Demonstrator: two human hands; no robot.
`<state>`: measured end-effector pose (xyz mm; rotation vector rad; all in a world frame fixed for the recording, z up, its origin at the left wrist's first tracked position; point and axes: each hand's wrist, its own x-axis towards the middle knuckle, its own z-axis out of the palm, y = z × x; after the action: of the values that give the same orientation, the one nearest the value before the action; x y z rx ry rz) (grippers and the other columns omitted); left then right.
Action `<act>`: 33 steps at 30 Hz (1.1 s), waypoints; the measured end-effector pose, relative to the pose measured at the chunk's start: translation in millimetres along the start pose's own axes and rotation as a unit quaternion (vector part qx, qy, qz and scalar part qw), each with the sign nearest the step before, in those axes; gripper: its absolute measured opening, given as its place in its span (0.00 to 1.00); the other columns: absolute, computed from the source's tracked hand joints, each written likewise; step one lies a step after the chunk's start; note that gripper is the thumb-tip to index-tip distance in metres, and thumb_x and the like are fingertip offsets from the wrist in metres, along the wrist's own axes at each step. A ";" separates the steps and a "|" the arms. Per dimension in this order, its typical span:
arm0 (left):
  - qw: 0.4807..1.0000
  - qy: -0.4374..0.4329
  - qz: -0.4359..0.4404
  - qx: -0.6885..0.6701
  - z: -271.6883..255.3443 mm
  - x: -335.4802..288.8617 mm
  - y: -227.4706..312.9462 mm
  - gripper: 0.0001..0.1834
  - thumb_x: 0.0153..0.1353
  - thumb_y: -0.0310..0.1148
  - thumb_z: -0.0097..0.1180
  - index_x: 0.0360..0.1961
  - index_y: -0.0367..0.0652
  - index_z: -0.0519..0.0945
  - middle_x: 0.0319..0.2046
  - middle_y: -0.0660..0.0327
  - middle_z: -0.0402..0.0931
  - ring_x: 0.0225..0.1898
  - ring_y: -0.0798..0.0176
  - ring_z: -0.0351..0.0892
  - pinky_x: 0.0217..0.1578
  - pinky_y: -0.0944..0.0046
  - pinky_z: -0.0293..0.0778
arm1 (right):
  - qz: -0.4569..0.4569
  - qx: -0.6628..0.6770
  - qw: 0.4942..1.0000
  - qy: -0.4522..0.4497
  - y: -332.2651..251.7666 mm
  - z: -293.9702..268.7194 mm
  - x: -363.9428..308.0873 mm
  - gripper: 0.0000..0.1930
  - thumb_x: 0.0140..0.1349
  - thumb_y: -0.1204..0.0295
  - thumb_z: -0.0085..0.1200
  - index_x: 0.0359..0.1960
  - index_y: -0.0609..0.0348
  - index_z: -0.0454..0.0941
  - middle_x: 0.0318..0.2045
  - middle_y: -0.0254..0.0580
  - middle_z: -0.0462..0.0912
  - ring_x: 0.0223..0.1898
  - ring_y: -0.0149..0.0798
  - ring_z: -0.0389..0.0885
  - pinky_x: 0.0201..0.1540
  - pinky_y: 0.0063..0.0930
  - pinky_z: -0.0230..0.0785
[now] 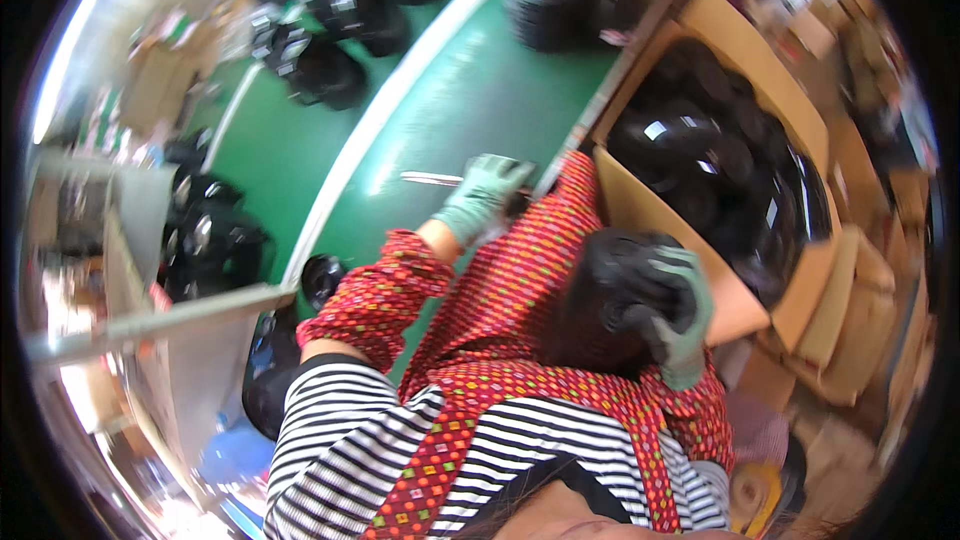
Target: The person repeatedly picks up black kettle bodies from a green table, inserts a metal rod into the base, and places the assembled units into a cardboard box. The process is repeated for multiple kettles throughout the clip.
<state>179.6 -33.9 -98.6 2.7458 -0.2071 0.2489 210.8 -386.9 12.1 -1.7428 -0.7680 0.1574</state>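
My right hand (pixel 685 315), in a grey-green glove, is closed on the rim of a black round piece with ribbed sides (pixel 600 315). The piece leans in my lap against the red patterned apron (pixel 500 305); its exact kind is unclear. Farther left, my left hand (pixel 485 195), gloved alike, is at the green surface beside my knee with fingers curled. Something dark shows under those fingers, too blurred to name. A slender shiny strip (pixel 430 178) sticks out to the left of this glove; whether the hand holds it cannot be made out.
At my right stands an open cardboard box (pixel 650 230) full of glossy black rounded pieces (pixel 680 150). More black pieces (pixel 545 0) are piled at the far side and left. A white line (pixel 375 120) crosses the green surface. Flattened cardboard (pixel 850 310) lies at far right.
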 end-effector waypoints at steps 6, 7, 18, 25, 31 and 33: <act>0.950 0.057 -0.001 -0.308 -76.6 -39.7 61.9 0.54 0.50 0.44 0.80 0.76 0.42 0.66 0.75 0.40 0.59 0.77 0.35 0.56 0.76 0.40 0.55 | 0.166 0.257 0.928 0.214 -11.7 -12.9 62.5 0.23 0.77 0.54 0.52 0.59 0.61 0.80 0.54 0.46 0.84 0.56 0.46 0.82 0.64 0.40 0.73; 0.924 0.063 0.021 -0.377 -93.6 -53.1 74.8 0.55 0.48 0.45 0.82 0.75 0.42 0.66 0.76 0.39 0.57 0.78 0.34 0.56 0.76 0.40 0.55 | 0.219 0.360 0.886 0.194 -13.9 -7.4 75.8 0.25 0.78 0.51 0.49 0.63 0.59 0.78 0.56 0.46 0.84 0.56 0.47 0.83 0.63 0.40 0.74; 0.659 0.376 -0.357 -0.545 -183.2 -150.1 8.6 0.21 0.77 0.38 0.55 0.62 0.33 0.77 0.57 0.52 0.82 0.54 0.50 0.86 0.44 0.53 0.88 | 0.236 0.360 0.902 -0.016 -18.0 134.7 112.8 0.25 0.83 0.58 0.46 0.71 0.61 0.69 0.63 0.44 0.76 0.59 0.36 0.77 0.67 0.33 0.69; 0.787 0.474 -0.379 -0.113 -182.9 -188.5 -318.8 0.23 0.73 0.47 0.61 0.54 0.37 0.86 0.44 0.56 0.86 0.43 0.60 0.83 0.44 0.53 0.84 | 0.230 0.226 0.947 -0.002 12.7 97.4 81.0 0.18 0.80 0.64 0.53 0.60 0.66 0.80 0.51 0.39 0.86 0.50 0.29 0.82 0.57 0.25 0.74; 0.714 0.408 -0.536 0.191 -251.9 -263.2 -522.6 0.30 0.70 0.53 0.61 0.60 0.39 0.85 0.47 0.48 0.88 0.48 0.54 0.86 0.52 0.47 0.82 | 0.207 0.098 0.971 0.069 82.8 22.6 75.0 0.14 0.75 0.76 0.55 0.57 0.68 0.80 0.55 0.43 0.85 0.56 0.35 0.83 0.61 0.28 0.74; 0.645 0.443 -0.607 -0.137 -172.2 -159.4 -510.3 0.31 0.67 0.52 0.68 0.66 0.49 0.81 0.54 0.51 0.85 0.49 0.49 0.86 0.45 0.45 0.86 | 0.210 -0.002 0.958 0.194 108.1 -10.2 61.8 0.14 0.71 0.79 0.56 0.57 0.67 0.81 0.55 0.46 0.85 0.56 0.37 0.84 0.61 0.30 0.75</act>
<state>89.6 517.8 -152.8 1.5856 1.6023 0.9504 308.1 -373.0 -65.1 -1.8455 -0.1083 0.0944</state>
